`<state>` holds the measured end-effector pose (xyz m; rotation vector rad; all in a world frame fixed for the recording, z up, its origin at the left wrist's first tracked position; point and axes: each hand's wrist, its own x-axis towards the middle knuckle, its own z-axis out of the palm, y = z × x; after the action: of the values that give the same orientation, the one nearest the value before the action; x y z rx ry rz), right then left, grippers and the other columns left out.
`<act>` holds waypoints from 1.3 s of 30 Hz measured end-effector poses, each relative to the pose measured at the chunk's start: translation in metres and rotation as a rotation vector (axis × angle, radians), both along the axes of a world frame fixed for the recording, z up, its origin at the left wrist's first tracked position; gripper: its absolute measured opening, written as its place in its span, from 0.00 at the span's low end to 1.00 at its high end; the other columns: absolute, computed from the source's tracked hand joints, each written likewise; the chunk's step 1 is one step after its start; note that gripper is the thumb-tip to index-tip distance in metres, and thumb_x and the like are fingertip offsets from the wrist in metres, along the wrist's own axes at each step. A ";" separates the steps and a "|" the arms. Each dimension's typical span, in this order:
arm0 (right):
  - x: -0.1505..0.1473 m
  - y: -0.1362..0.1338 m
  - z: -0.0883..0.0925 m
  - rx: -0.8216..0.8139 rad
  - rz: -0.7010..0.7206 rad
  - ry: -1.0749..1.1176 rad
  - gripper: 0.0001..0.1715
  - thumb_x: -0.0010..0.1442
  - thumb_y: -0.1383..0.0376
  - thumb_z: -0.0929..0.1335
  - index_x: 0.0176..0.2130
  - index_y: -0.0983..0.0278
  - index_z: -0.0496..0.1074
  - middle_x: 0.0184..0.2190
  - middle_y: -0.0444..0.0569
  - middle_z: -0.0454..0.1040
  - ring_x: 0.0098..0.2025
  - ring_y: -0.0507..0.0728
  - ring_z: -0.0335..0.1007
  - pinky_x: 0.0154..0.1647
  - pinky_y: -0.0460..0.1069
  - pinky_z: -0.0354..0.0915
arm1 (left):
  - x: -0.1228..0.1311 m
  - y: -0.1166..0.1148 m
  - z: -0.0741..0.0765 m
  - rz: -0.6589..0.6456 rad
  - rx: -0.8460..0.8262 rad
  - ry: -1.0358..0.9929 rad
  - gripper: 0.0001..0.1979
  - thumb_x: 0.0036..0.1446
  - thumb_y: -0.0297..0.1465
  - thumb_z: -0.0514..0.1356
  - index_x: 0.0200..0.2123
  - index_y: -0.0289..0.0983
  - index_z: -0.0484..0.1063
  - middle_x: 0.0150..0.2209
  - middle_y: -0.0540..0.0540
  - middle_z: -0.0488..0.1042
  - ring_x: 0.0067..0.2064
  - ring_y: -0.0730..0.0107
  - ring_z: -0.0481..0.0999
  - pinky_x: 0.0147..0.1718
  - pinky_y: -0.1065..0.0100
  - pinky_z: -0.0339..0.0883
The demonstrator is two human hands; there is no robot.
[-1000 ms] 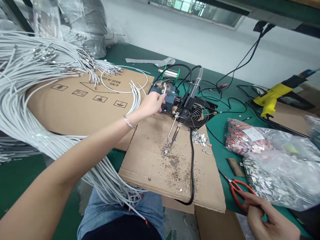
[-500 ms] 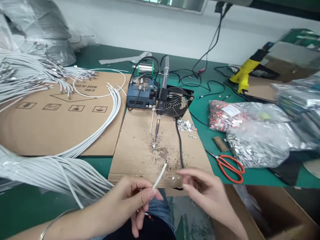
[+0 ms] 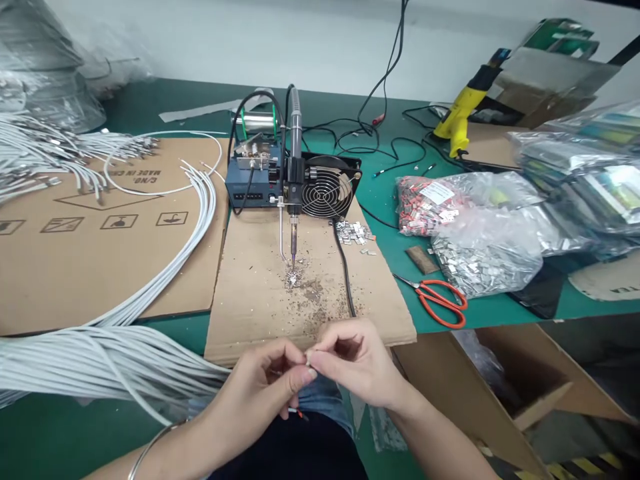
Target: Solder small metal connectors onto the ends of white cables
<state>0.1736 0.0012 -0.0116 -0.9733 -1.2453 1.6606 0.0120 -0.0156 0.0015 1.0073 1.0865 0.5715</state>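
Near the front edge of the cardboard sheet [image 3: 260, 313], my two hands meet fingertip to fingertip. My left hand [image 3: 265, 383] is closed around a white cable, mostly hidden by the fingers. Thumb and forefinger of my right hand [image 3: 357, 363] pinch at the cable's end, whose tip is covered. Below my left fingers a small orange-tipped wire end [image 3: 299, 414] sticks out. Beyond the hands, a soldering iron [image 3: 296, 167] stands clamped upright, its tip over a blob of solder [image 3: 293, 279]. A thick bundle of white cables [image 3: 100, 360] lies beside my left forearm.
Behind the iron are a blue soldering unit [image 3: 253, 187], a solder spool [image 3: 255, 122] and a fan [image 3: 327, 190]. Small metal connector shells [image 3: 355, 232] lie at right. Red-handled scissors [image 3: 443, 303], bagged metal parts [image 3: 485, 260] and a yellow heat gun [image 3: 460, 117] are further right.
My right hand has moved left and closed on the end of the cable, which stuck out bare-tipped from my left hand before. The camera view has shifted right.
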 end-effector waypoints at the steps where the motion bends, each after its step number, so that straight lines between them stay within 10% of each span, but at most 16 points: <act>1: -0.001 0.002 -0.001 -0.013 -0.032 0.072 0.13 0.47 0.61 0.73 0.20 0.66 0.69 0.13 0.39 0.61 0.15 0.46 0.49 0.15 0.43 0.48 | 0.001 0.001 -0.001 0.024 0.002 -0.018 0.11 0.50 0.37 0.62 0.23 0.36 0.67 0.16 0.56 0.64 0.17 0.79 0.62 0.16 0.78 0.59; 7: 0.004 0.010 0.001 0.052 -0.199 0.144 0.11 0.52 0.59 0.71 0.24 0.64 0.72 0.16 0.39 0.62 0.17 0.46 0.50 0.18 0.43 0.51 | -0.003 0.003 0.003 0.091 -0.021 -0.104 0.12 0.47 0.40 0.63 0.24 0.36 0.69 0.15 0.54 0.65 0.16 0.76 0.63 0.14 0.75 0.59; 18: 0.013 0.013 0.026 0.514 0.132 -0.313 0.04 0.52 0.71 0.70 0.31 0.65 0.77 0.23 0.45 0.74 0.27 0.51 0.65 0.28 0.46 0.61 | -0.012 0.006 0.011 -0.138 0.497 0.211 0.10 0.58 0.30 0.55 0.28 0.37 0.73 0.18 0.54 0.64 0.19 0.77 0.64 0.19 0.74 0.58; 27: 0.015 0.011 0.028 0.330 0.136 -0.389 0.05 0.51 0.69 0.70 0.24 0.66 0.73 0.20 0.43 0.68 0.23 0.49 0.62 0.22 0.44 0.57 | -0.011 0.009 0.006 -0.151 0.746 0.299 0.07 0.57 0.27 0.56 0.31 0.38 0.74 0.23 0.49 0.72 0.24 0.72 0.70 0.23 0.72 0.61; 32: 0.010 0.012 0.021 0.222 0.088 -0.256 0.09 0.51 0.67 0.70 0.21 0.66 0.71 0.16 0.41 0.65 0.19 0.47 0.55 0.17 0.44 0.51 | -0.010 0.009 0.004 -0.095 0.598 0.250 0.07 0.56 0.29 0.57 0.29 0.38 0.74 0.19 0.52 0.68 0.21 0.73 0.68 0.21 0.73 0.60; 39: -0.007 0.002 0.005 0.352 -0.171 -0.108 0.10 0.51 0.69 0.70 0.21 0.64 0.68 0.16 0.41 0.64 0.19 0.49 0.57 0.18 0.45 0.55 | 0.003 0.004 0.006 0.119 -0.011 -0.037 0.14 0.47 0.41 0.63 0.20 0.37 0.68 0.13 0.54 0.65 0.15 0.76 0.64 0.15 0.74 0.60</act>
<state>0.1669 0.0033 -0.0068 -0.9295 -1.4250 1.2195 0.0150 -0.0114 0.0075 0.9237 1.1206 0.6778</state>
